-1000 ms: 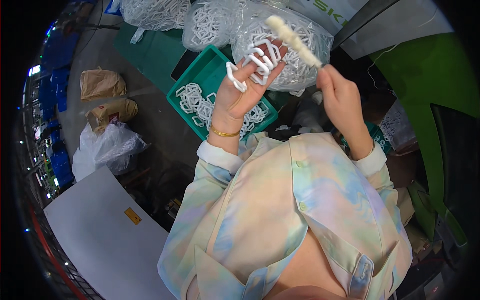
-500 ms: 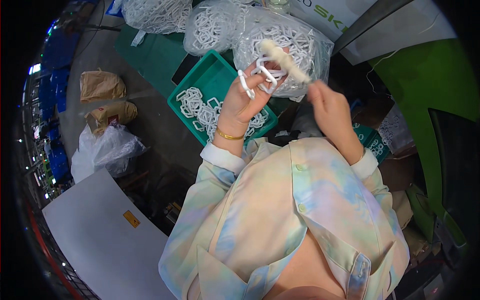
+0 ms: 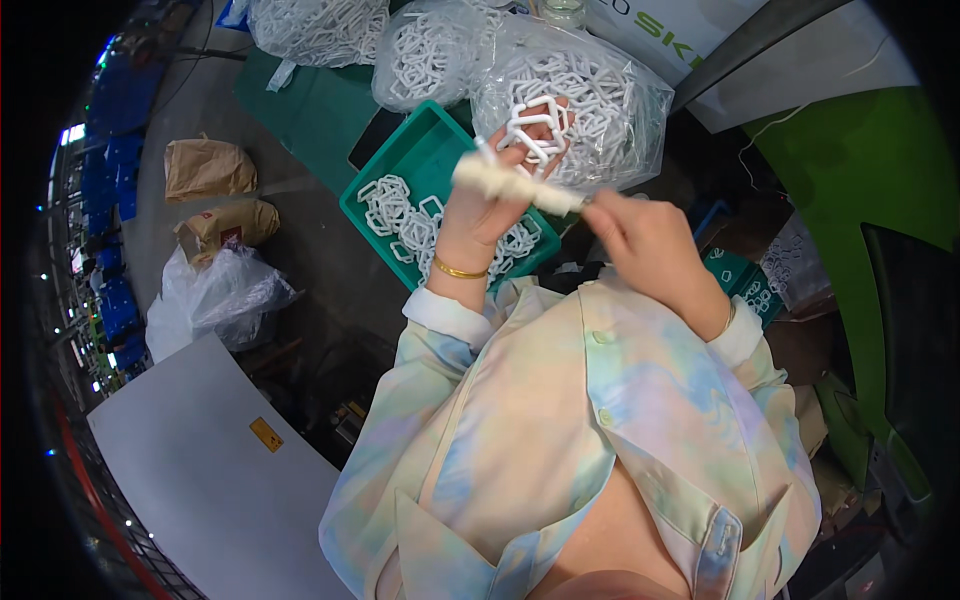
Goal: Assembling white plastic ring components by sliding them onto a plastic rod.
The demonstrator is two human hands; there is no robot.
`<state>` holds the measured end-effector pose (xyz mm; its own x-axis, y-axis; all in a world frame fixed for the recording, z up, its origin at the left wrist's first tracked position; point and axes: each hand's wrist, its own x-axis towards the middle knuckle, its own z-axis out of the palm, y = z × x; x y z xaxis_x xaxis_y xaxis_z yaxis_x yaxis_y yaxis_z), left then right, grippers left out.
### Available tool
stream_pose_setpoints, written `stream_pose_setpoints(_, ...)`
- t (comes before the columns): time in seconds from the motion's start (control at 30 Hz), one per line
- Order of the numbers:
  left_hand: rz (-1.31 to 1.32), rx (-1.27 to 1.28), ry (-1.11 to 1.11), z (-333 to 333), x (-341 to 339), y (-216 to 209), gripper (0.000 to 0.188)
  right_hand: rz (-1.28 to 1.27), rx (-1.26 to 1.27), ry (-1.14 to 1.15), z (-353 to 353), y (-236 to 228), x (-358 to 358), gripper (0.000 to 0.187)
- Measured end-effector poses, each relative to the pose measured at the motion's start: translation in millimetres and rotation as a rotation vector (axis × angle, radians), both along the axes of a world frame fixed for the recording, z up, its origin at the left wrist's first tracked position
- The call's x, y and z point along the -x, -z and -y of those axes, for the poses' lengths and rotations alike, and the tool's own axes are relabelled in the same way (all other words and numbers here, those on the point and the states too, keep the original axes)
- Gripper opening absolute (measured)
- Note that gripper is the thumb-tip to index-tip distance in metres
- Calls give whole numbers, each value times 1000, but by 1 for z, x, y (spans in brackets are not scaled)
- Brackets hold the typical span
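White plastic angular rings (image 3: 537, 122) lie across the raised fingers of my left hand (image 3: 472, 222), which is closed around them. One more ring sits near its thumb, partly covered. My right hand (image 3: 652, 240) grips the thin end of a cream-coloured, rod-shaped tool (image 3: 520, 188). Motion blurs this tool, so its exact kind is unclear. Its thick, soft-looking part passes in front of my left thumb and palm. Below my left hand stands a green tray (image 3: 432, 140) with a pile of similar white rings (image 3: 400, 220) in it.
Clear plastic bags full of white rings (image 3: 575, 80) stand at the far side. A second green bin (image 3: 735, 270) with rings is at the right. Paper bags (image 3: 208, 168) and a plastic bag (image 3: 215, 300) lie left, behind a grey panel (image 3: 205, 440).
My right hand has shifted slightly left and nearer, swinging the cream tool from the ring fingers down across my left thumb. My left hand still has the rings.
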<state>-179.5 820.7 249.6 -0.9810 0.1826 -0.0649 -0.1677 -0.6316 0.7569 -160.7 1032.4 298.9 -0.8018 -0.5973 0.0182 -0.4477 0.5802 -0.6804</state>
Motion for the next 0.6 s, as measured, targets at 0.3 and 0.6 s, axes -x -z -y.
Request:
stream_pose_setpoints(0.3,277,-582,-3,-5,3,-12,49,145,70,370,-15,21,13,34)
stream_pose_setpoints(0.6,-36,680,-80,-6,36,-32,33,170,143,585,-49,24,27,40)
